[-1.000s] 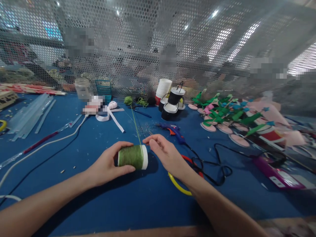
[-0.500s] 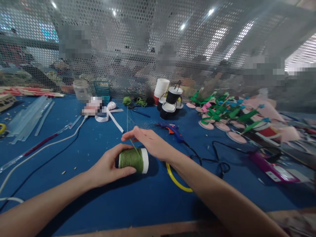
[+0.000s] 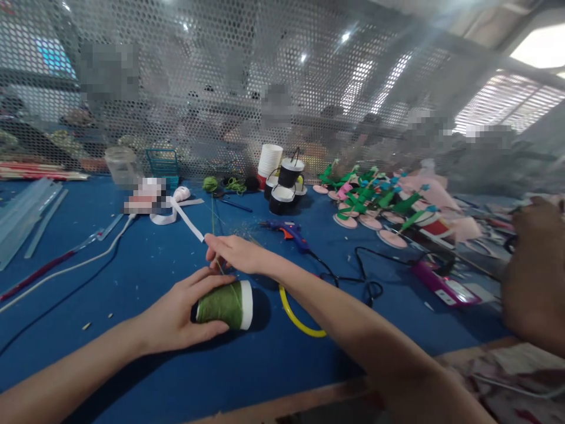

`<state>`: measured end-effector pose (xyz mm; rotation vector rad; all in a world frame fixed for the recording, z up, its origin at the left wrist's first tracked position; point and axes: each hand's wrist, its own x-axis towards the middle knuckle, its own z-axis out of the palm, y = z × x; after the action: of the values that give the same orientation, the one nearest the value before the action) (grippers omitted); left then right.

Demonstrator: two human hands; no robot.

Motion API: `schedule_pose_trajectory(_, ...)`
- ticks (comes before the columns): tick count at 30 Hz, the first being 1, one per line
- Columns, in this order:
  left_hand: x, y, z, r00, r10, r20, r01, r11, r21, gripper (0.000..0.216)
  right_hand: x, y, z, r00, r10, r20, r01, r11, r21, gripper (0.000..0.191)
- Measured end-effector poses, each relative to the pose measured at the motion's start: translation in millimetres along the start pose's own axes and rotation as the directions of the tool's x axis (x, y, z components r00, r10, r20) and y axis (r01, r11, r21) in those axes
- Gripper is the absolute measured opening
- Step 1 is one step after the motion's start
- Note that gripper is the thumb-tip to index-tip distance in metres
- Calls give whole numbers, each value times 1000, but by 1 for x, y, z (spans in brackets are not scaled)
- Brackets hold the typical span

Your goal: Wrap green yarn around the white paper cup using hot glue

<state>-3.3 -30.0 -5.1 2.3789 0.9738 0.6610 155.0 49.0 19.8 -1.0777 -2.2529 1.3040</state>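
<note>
My left hand [image 3: 180,309] is wrapped round a paper cup [image 3: 246,305] that lies on its side, its white rim facing right. Green yarn [image 3: 220,307] covers most of the cup's wall. Just above the cup, my right hand [image 3: 233,253] has its fingers curled together on the yarn strand. That strand runs back across the table to a green yarn ball [image 3: 210,184]. A white ribbon [image 3: 189,220] ends close to my right fingertips; whether they touch is unclear.
Beyond my right hand lies a blue glue gun [image 3: 286,231], its black cord leading to a purple power strip [image 3: 441,284]. A yellow ring [image 3: 295,321] lies under my right forearm. Black-wrapped cups [image 3: 282,199] and green paper flowers [image 3: 366,197] stand behind. Another person's arm [image 3: 534,271] is at right.
My right hand has come down closer to the cup, its fingers now curled on the yarn. The view has turned right, and another person's arm has appeared at the right edge.
</note>
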Motion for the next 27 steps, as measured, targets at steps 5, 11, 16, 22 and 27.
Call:
schedule_pose_trajectory(5,-1,4,0,997,-18,-69,17,1000,-21,46,-20,11,-40,919,109,-379,-221,938,-266,41)
schedule_pose_trajectory(11,2,-2,-2,991,-30,-130,31,1000,4,43,-51,62,-92,728,285,-623,-572,754,-323,19)
schedule_pose_trajectory(16,2,-4,-3,991,-9,-133,18,997,69,44,-53,83,-85,697,383,-607,-637,719,-277,26)
schedule_pose_trajectory(22,1,-6,-5,992,13,-127,2,993,120,45,-69,55,-82,662,317,-679,-534,836,-130,36)
schedule_pose_trajectory(27,2,-8,-7,993,-9,-118,17,998,68,45,-91,16,-67,852,243,-463,-206,970,130,20)
